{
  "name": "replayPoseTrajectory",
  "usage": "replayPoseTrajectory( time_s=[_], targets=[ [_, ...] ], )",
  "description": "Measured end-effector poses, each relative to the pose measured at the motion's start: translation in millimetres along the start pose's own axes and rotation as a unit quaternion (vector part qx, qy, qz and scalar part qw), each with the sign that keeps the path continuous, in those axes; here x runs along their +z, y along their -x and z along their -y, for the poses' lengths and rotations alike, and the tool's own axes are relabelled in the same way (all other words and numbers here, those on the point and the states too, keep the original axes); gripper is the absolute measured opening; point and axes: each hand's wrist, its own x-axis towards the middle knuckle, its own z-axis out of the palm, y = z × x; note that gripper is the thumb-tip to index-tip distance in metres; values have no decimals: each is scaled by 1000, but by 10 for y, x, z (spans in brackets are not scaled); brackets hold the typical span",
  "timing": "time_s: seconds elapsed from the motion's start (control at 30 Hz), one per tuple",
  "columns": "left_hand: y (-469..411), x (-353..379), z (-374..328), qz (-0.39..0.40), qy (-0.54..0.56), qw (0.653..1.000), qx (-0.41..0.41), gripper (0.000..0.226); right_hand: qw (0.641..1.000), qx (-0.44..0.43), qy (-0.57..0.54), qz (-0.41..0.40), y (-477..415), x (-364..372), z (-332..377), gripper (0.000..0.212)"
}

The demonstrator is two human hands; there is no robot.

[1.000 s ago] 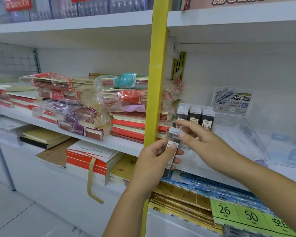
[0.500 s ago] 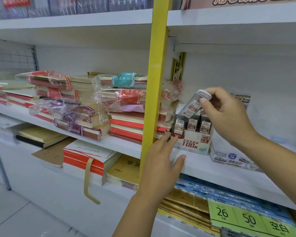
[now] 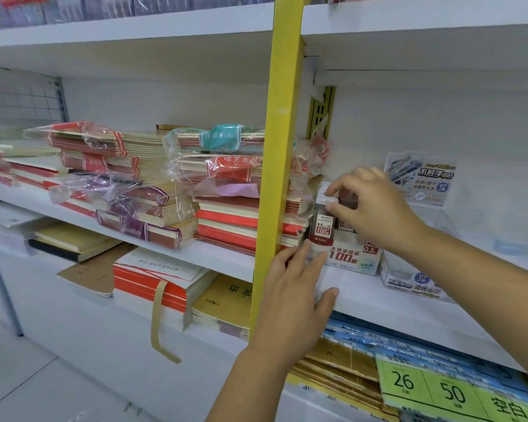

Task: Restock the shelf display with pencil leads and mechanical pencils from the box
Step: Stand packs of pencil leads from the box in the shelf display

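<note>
On the white middle shelf (image 3: 378, 303), right of the yellow upright (image 3: 282, 147) and the wrapped notebook stacks (image 3: 226, 208), stands the white display carton (image 3: 351, 257) printed "100" and "0.5". Other cases stand in it, mostly hidden by the hand. Right hand (image 3: 378, 208) reaches in from the right over the carton; thumb and forefinger pinch the top of one lead case (image 3: 323, 226). Left hand (image 3: 293, 293) comes up from below, fingers straight, holding nothing; fingertips touch the carton's lower left front corner, thumb over the shelf edge. Judged: it steadies the carton. Lead case: long axis vertical, white cap up, label facing out, at the carton's left front corner, just right of the upright. Its lower end lies behind the carton's front wall; whether it is seated cannot be told. Key relation: the case hangs straight below the pinch, its slot directly under it, so the coming move should be a short push down along the case's own axis. Right hand is nearer and has the grip. Risk, judged: tilting left into the upright or notebooks.
</note>
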Motion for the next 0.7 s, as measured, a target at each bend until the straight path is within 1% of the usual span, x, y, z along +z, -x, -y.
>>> replayPoseTrajectory(
  time_s=[0.13,0.2,0.27,0.33,0.4,0.47,0.5,0.53,0.6,0.63,0.67,0.7],
  targets=[
    [10,0,21,10,4,1000,7,59,995,-10,96,-27,52,43,-44,29],
    [23,-2,24,15,6,1000,13,58,993,-12,117,-17,97,22,-40,32],
    [58,-14,4,9,15,1000,15,56,994,-8,113,-6,172,-33,-19,37],
    [128,-45,-45,-8,22,999,24,51,998,4,60,-30,326,-141,25,37],
    [259,-65,-117,-35,30,998,46,43,995,27,-50,-77,623,-284,91,30],
    [474,-32,-177,-54,38,996,56,38,978,60,-173,-98,1061,-393,174,23],
    [613,16,-189,-38,41,997,49,37,967,85,-224,-91,1325,-407,214,21],
    [778,84,-184,-4,46,998,32,36,954,116,-265,-74,1610,-382,241,19],
    [1151,277,-124,103,62,993,-24,37,933,190,-307,-16,2214,-220,225,20],
    [1354,389,-84,164,65,983,-57,40,919,235,-316,30,2527,-94,193,22],
    [1560,505,-38,223,64,969,-88,43,898,283,-326,88,2833,56,150,23],
    [1778,625,15,276,62,952,-118,46,867,333,-337,155,3135,221,106,23]
  ],
)
